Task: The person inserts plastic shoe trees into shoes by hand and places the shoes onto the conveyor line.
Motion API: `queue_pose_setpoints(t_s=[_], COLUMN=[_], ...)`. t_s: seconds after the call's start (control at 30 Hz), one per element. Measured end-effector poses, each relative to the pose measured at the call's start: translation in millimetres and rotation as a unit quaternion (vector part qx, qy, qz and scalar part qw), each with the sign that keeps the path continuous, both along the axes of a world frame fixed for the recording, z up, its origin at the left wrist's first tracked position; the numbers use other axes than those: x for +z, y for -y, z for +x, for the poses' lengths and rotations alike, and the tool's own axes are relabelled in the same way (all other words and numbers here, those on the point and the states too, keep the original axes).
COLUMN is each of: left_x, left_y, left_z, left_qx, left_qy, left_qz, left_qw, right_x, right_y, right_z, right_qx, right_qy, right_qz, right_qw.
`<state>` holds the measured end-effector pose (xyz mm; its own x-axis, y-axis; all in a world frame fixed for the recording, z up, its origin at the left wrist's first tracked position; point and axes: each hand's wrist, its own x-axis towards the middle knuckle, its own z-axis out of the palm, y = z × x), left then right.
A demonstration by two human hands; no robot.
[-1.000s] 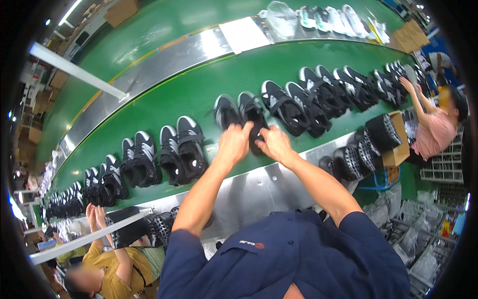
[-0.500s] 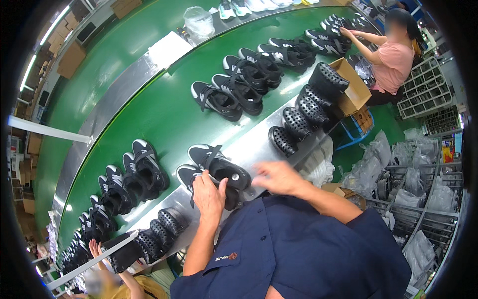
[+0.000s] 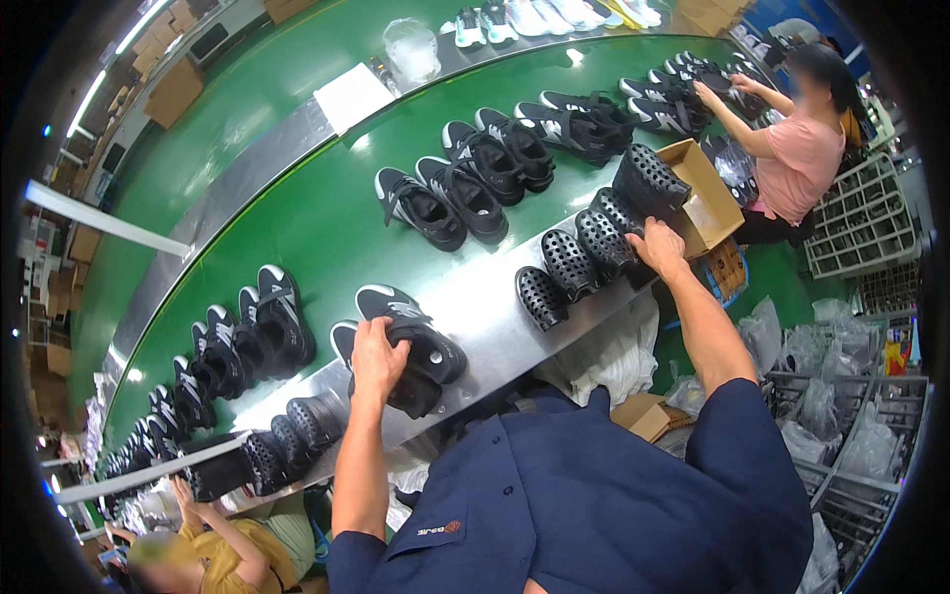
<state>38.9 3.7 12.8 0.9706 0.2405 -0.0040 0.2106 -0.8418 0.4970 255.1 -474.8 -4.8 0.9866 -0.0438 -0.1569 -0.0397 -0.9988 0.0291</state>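
Observation:
A pair of black sneakers with grey-white toes stands on the bench in front of me. My left hand is closed over the nearer black sneaker, its fingers bent down at the opening; the other sneaker is partly hidden behind it. My right hand is stretched out to the right, fingers apart, at the near end of a black perforated shoe insert. Whether the fingertips touch it is hard to tell. Beside it stand more black perforated inserts, in a row along the bench edge.
Several black sneakers stand on the green belt. More inserts lie at left. An open carton sits past my right hand. Co-workers sit at right and lower left. A rack with plastic bags stands at right.
My right hand has moved from beside the sneakers out to the right, to the row of perforated inserts. My left hand has stayed on the sneakers. The view has shifted slightly.

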Motion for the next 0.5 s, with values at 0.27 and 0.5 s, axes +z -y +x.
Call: queue_pose_setpoints(t_s=[0.27, 0.5], left_x=[-15.8, -3.5], left_y=[-41.5, -49.9], left_z=[35.8, 50.2], left_qx=[-0.052, -0.108], left_qy=[-0.143, -0.203], left_qz=[-0.153, -0.201], left_qw=[0.976, 0.952], right_x=[107.6, 134.9], right_y=[-14.3, -184.0], right_z=[-70.9, -162.4], right_qx=[0.125, 0.276], right_qy=[0.217, -0.272], right_qz=[-0.008, 0.202], right_qw=[0.968, 0.9])
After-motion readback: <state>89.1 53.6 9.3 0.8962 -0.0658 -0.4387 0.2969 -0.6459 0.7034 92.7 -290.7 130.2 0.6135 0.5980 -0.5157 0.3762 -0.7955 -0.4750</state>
